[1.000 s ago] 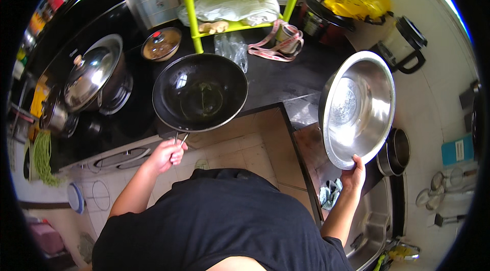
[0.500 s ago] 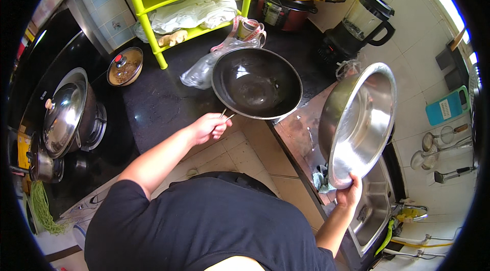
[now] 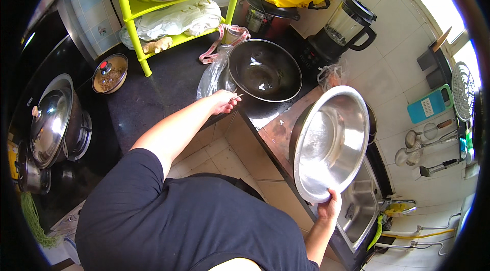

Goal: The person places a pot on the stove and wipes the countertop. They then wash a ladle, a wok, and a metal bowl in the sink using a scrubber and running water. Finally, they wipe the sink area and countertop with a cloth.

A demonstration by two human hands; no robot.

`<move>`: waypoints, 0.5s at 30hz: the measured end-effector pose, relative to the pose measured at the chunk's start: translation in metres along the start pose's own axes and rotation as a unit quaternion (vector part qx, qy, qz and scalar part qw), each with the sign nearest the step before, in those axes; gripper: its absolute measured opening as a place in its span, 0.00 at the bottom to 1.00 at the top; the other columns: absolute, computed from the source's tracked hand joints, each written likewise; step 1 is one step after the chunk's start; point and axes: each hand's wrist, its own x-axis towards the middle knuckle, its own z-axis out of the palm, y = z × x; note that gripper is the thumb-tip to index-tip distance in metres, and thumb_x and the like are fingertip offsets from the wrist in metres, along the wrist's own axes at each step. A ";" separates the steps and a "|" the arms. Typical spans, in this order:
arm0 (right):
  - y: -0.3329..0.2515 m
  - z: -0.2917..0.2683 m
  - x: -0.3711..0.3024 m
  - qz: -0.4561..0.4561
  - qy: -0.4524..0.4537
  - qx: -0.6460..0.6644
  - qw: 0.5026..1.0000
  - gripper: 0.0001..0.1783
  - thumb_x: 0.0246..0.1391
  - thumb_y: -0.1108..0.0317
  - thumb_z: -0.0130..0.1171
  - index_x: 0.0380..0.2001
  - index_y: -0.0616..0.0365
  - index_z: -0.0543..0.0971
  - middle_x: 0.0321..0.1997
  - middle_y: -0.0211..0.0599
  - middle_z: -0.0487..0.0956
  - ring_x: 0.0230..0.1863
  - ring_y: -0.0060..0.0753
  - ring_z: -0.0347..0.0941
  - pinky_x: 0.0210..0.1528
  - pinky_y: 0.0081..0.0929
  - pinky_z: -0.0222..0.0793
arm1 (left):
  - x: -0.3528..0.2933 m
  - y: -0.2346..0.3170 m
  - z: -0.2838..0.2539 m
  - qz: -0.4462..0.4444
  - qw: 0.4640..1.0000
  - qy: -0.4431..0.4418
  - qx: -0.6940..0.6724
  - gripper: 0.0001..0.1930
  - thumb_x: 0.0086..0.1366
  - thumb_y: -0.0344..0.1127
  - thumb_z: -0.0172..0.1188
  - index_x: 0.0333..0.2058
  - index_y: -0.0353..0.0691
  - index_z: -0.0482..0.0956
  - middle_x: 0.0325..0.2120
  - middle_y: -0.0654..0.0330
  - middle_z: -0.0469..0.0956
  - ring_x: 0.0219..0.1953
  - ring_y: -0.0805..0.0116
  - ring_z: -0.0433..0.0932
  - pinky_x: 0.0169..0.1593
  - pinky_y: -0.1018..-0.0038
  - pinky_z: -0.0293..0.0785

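My left hand is closed on the thin metal handle of a black wok. The wok is at the far counter's corner, its hollow toward me and wet spots glinting inside. Whether it rests on the counter, I cannot tell. On the right, my right hand grips the near rim of a large steel basin, held tilted above the counter and sink. No contents show in the basin. A clear plastic bag lies just left of the wok.
The steel sink is partly behind the basin. A blender and a dark red cooker stand at the back, beside a green rack. Lidded pots, including a large one, occupy the stove side. Utensils hang on the right wall.
In the picture, my left hand and the wok have moved up and right, toward the counter's corner. The basin has come lower and left, turning its hollow more toward me.
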 end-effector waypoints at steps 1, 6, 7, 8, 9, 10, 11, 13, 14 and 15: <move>0.000 0.000 0.000 0.005 0.000 -0.005 1.000 0.21 0.40 0.74 0.52 0.43 0.66 0.70 0.43 0.39 0.73 0.46 0.37 0.69 0.51 0.34 0.64 | -0.004 -0.003 0.001 0.002 1.000 0.022 0.005 0.16 0.66 0.47 0.43 0.38 0.39 0.69 0.19 0.68 0.68 0.20 0.79 0.66 0.22 0.80 0.65; 0.012 0.012 0.007 0.005 0.002 -0.045 0.999 0.20 0.42 0.73 0.52 0.43 0.64 0.69 0.41 0.40 0.73 0.43 0.38 0.69 0.48 0.34 0.66 | -0.069 -0.033 -0.002 0.050 0.996 0.072 0.017 0.24 0.64 0.54 0.43 0.48 0.40 0.63 0.29 0.62 0.72 0.23 0.76 0.70 0.24 0.81 0.68; 0.014 0.018 0.008 0.009 0.002 -0.048 0.999 0.20 0.42 0.73 0.52 0.43 0.65 0.69 0.41 0.40 0.73 0.44 0.37 0.69 0.49 0.34 0.65 | -0.082 -0.045 -0.005 0.049 0.997 0.056 0.012 0.23 0.65 0.52 0.42 0.49 0.40 0.62 0.29 0.61 0.72 0.23 0.76 0.70 0.24 0.81 0.68; 0.016 0.024 0.011 0.013 0.000 -0.052 0.999 0.20 0.42 0.74 0.52 0.43 0.65 0.69 0.41 0.40 0.73 0.45 0.37 0.69 0.50 0.34 0.64 | -0.095 -0.057 -0.009 0.048 0.998 0.041 0.006 0.23 0.66 0.51 0.40 0.51 0.40 0.62 0.29 0.61 0.72 0.23 0.77 0.70 0.24 0.81 0.68; 0.018 0.032 0.014 0.014 -0.017 -0.050 0.999 0.21 0.42 0.75 0.51 0.44 0.65 0.68 0.42 0.40 0.73 0.46 0.37 0.68 0.52 0.34 0.63 | -0.110 -0.067 -0.013 0.036 0.999 0.038 -0.002 0.22 0.66 0.50 0.40 0.50 0.40 0.63 0.30 0.61 0.73 0.24 0.77 0.71 0.25 0.82 0.68; 0.019 0.042 0.019 0.014 -0.036 -0.048 0.998 0.22 0.42 0.75 0.51 0.45 0.65 0.68 0.43 0.40 0.73 0.46 0.37 0.68 0.54 0.34 0.62 | -0.123 -0.077 -0.018 0.025 0.999 0.034 -0.009 0.21 0.66 0.50 0.40 0.50 0.40 0.64 0.30 0.61 0.73 0.24 0.77 0.71 0.25 0.82 0.68; 0.021 0.054 0.025 0.015 -0.033 -0.050 0.998 0.22 0.42 0.75 0.51 0.46 0.65 0.68 0.44 0.40 0.73 0.47 0.37 0.68 0.55 0.34 0.61 | -0.135 -0.089 -0.024 0.021 0.999 0.045 -0.001 0.21 0.66 0.49 0.41 0.49 0.40 0.64 0.30 0.61 0.73 0.25 0.76 0.71 0.26 0.82 0.68; 0.022 0.080 0.045 0.027 -0.052 -0.047 0.997 0.23 0.43 0.75 0.52 0.46 0.65 0.67 0.44 0.41 0.72 0.48 0.38 0.68 0.55 0.34 0.61 | -0.156 -0.108 -0.033 0.006 0.998 0.068 -0.009 0.19 0.66 0.45 0.42 0.49 0.40 0.65 0.30 0.61 0.73 0.26 0.76 0.71 0.27 0.82 0.67; 0.024 0.092 0.064 0.042 -0.073 -0.041 0.996 0.23 0.43 0.76 0.52 0.47 0.65 0.67 0.45 0.41 0.72 0.49 0.38 0.68 0.55 0.34 0.62 | -0.166 -0.114 -0.037 0.000 0.997 0.081 -0.015 0.18 0.66 0.44 0.42 0.49 0.40 0.65 0.30 0.61 0.73 0.26 0.75 0.71 0.27 0.82 0.67; 0.027 0.109 0.085 0.051 -0.097 -0.042 0.993 0.23 0.43 0.75 0.52 0.47 0.64 0.67 0.44 0.40 0.73 0.48 0.38 0.68 0.54 0.34 0.63 | -0.176 -0.121 -0.042 0.008 0.995 0.092 -0.026 0.17 0.66 0.44 0.43 0.49 0.40 0.65 0.30 0.61 0.72 0.26 0.76 0.71 0.27 0.82 0.67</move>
